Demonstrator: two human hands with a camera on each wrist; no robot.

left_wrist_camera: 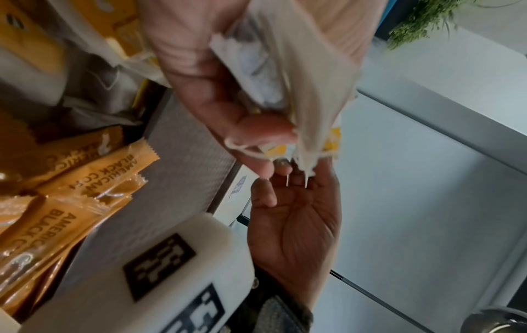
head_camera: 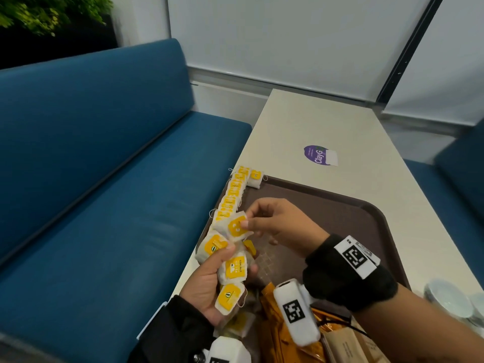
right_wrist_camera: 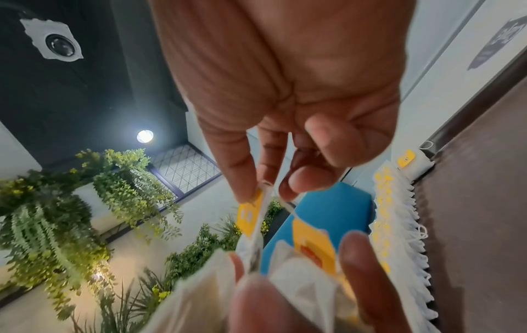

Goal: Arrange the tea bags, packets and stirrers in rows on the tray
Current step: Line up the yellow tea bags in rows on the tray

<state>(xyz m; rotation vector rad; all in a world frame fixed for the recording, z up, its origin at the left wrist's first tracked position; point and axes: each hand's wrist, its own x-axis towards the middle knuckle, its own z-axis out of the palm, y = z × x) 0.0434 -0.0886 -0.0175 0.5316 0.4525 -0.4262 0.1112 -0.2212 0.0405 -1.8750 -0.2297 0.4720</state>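
Note:
My left hand [head_camera: 209, 281] grips a bunch of white tea bags with yellow tags [head_camera: 233, 271] above the brown tray's [head_camera: 340, 210] left edge. My right hand [head_camera: 264, 221] pinches the top tea bag [head_camera: 237, 226] of that bunch between thumb and forefinger; the right wrist view shows the pinch on the tea bag [right_wrist_camera: 256, 216] edge. A row of tea bags [head_camera: 233, 195] lies along the tray's left rim, also seen as the tea bag row [right_wrist_camera: 396, 225]. Orange coffee packets [left_wrist_camera: 71, 193] lie piled at the tray's near end. Stirrers are not visible.
The tray sits on a cream table [head_camera: 327, 121] with a purple sticker [head_camera: 318, 155]. A blue bench [head_camera: 91, 166] runs along the left. Brown paper sachets [head_camera: 348, 347] lie by the packets, and white cups [head_camera: 450, 297] stand at the right edge.

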